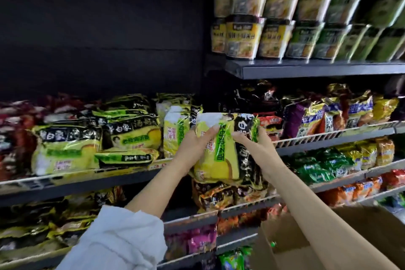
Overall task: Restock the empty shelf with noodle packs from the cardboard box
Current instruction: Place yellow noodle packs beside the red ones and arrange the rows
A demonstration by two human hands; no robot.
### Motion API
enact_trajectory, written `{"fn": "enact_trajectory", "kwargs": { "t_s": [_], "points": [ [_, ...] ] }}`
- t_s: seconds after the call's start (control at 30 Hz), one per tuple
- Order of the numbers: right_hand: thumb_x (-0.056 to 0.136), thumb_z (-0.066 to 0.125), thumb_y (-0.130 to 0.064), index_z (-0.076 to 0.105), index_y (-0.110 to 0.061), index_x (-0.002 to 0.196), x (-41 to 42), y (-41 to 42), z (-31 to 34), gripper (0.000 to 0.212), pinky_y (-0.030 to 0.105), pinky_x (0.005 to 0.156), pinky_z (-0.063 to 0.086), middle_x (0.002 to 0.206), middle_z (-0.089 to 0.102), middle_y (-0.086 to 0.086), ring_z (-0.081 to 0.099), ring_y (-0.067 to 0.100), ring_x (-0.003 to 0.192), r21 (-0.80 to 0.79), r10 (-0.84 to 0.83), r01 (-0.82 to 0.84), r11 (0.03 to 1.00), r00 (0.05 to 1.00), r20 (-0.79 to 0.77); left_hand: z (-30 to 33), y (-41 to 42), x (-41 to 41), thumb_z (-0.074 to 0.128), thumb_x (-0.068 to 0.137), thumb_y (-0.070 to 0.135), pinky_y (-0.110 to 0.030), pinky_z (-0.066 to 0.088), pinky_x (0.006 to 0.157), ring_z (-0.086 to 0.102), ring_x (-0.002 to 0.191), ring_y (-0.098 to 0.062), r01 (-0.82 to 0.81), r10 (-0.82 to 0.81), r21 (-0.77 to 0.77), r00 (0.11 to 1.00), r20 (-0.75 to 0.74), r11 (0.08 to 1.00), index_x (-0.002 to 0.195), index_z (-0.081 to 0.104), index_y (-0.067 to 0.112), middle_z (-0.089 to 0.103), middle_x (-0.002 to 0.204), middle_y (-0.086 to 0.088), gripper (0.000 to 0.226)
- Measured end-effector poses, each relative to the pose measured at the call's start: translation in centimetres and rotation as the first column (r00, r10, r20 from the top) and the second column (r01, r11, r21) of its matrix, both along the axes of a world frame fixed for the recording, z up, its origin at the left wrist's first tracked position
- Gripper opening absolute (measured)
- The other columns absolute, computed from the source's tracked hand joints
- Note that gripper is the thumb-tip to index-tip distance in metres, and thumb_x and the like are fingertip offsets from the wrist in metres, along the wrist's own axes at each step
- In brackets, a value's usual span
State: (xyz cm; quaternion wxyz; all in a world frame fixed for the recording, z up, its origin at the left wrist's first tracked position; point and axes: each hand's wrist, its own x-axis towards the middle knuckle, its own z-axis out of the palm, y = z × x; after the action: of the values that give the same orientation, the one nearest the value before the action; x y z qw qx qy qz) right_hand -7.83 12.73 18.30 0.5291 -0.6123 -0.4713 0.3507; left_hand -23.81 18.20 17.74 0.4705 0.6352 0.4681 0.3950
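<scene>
A dark metal shelf unit (306, 70) fills the scene, its tiers packed with glossy noodle bags; the far upper right tier carries stacked yellow and green cup noodles (243, 37). At the near lower right stands an open brown cardboard box (359, 237). On the middle tier at left lie yellow-and-black noodle multipacks (65, 151), flat and stacked, their long axes running left to right, bold white Chinese characters on black bands; the print is too blurred to read surely. Just right of them, in front of the tier's edge, a yellow-and-black noodle multipack (225, 151) is held upright, long axis vertical, its green label strip running top to bottom. The left hand (195, 149), in a white sleeve (118, 241), grips its left side with fingers spread across the front. The right hand (256, 149) grips the right edge, fingers curled over the top.
</scene>
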Motion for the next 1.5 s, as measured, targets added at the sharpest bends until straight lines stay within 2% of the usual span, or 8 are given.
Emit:
{"fn": "enact_trajectory", "kwargs": {
  "t_s": [0.23,0.43,0.7,0.9,1.07,1.3,1.4,1.5],
  "points": [
    [0.064,0.081,-0.049,0.036,-0.014,0.142,-6.6,7.0,2.2,0.096,0.040,0.106,0.040,0.136,0.052,0.003,0.049,0.023,0.125,0.081,0.020,-0.031,0.996,0.992,0.128,2.1,4.7,-9.8,0.060,0.075,0.065,-0.027,0.041,0.095,0.049,0.124,-0.020,0.102,-0.004,0.137,0.815,-0.579,0.985,0.143,0.036,0.021,0.049,0.140,0.001,0.084],
    [0.067,0.082,-0.042,0.030,-0.013,0.146,-10.7,10.5,3.2,0.100,0.040,0.108,0.035,0.145,0.044,0.006,0.040,0.025,0.134,0.154,0.006,-0.042,0.987,0.974,0.225,0.9,7.6,-18.3,0.077,0.063,0.058,-0.054,0.017,0.116,0.017,0.144,-0.028,0.226,-0.134,-0.100,0.140,-0.981,0.969,0.150,0.013,0.029,0.018,0.157,-0.001,0.112],
    [0.066,0.084,-0.034,0.048,-0.021,0.129,-14.0,10.9,4.7,0.073,0.023,0.083,0.043,0.108,0.065,-0.008,0.059,0.009,0.097,0.341,-0.153,0.020,0.940,0.917,0.369,1.1,10.9,-21.2,0.062,0.085,0.046,-0.036,0.049,0.085,0.057,0.112,-0.024,0.153,0.198,0.301,0.474,-0.858,0.941,0.130,0.049,0.020,0.059,0.125,-0.004,0.054],
    [0.067,0.084,-0.032,0.046,-0.026,0.129,-15.1,9.7,5.6,0.073,0.014,0.089,0.039,0.110,0.057,-0.021,0.055,-0.004,0.101,0.339,-0.090,-0.103,0.935,0.856,0.510,-0.1,13.7,-21.2,0.060,0.088,0.038,-0.039,0.039,0.097,0.041,0.121,-0.025,0.169,0.514,0.617,0.411,-0.753,0.769,0.128,0.047,0.020,0.044,0.126,-0.005,0.046],
    [0.067,0.083,-0.033,0.041,-0.026,0.138,-16.8,9.4,4.4,0.083,0.020,0.105,0.032,0.133,0.051,-0.013,0.047,0.007,0.124,0.114,0.126,-0.295,0.949,0.682,0.720,1.1,15.9,-22.6,0.066,0.086,0.029,-0.037,0.042,0.102,0.050,0.124,-0.023,0.261,0.197,0.414,0.587,-0.785,0.872,0.128,0.058,0.020,0.056,0.132,-0.004,0.044],
    [0.073,0.079,-0.037,0.039,-0.027,0.142,-19.9,11.6,3.7,0.081,0.037,0.112,0.028,0.144,0.045,-0.003,0.039,0.018,0.133,-0.081,0.226,-0.370,0.925,0.366,0.903,2.4,17.0,-24.8,0.048,0.097,0.034,-0.036,0.028,0.112,0.035,0.138,-0.021,0.357,-0.039,0.191,0.547,-0.836,0.914,0.136,0.050,0.022,0.044,0.146,0.000,0.041],
    [0.075,0.075,-0.042,0.036,-0.031,0.143,-21.3,12.9,3.8,0.079,0.036,0.110,0.025,0.144,0.044,-0.006,0.036,0.015,0.134,-0.164,0.257,-0.405,0.900,0.188,0.948,2.7,16.6,-25.0,0.032,0.100,0.043,-0.034,0.035,0.100,0.046,0.129,-0.026,0.329,-0.154,0.094,0.652,-0.742,0.940,0.120,0.060,0.022,0.054,0.120,-0.001,0.041],
    [0.077,0.072,-0.044,0.032,-0.034,0.145,-22.7,14.2,4.1,0.079,0.038,0.111,0.021,0.146,0.039,-0.008,0.030,0.014,0.137,-0.194,0.236,-0.405,0.893,0.055,0.970,3.3,16.1,-25.1,0.019,0.099,0.053,-0.038,0.025,0.110,0.033,0.138,-0.025,0.221,-0.197,-0.028,0.799,-0.568,0.975,0.132,0.054,0.017,0.040,0.147,-0.005,0.060]
  ]
}}
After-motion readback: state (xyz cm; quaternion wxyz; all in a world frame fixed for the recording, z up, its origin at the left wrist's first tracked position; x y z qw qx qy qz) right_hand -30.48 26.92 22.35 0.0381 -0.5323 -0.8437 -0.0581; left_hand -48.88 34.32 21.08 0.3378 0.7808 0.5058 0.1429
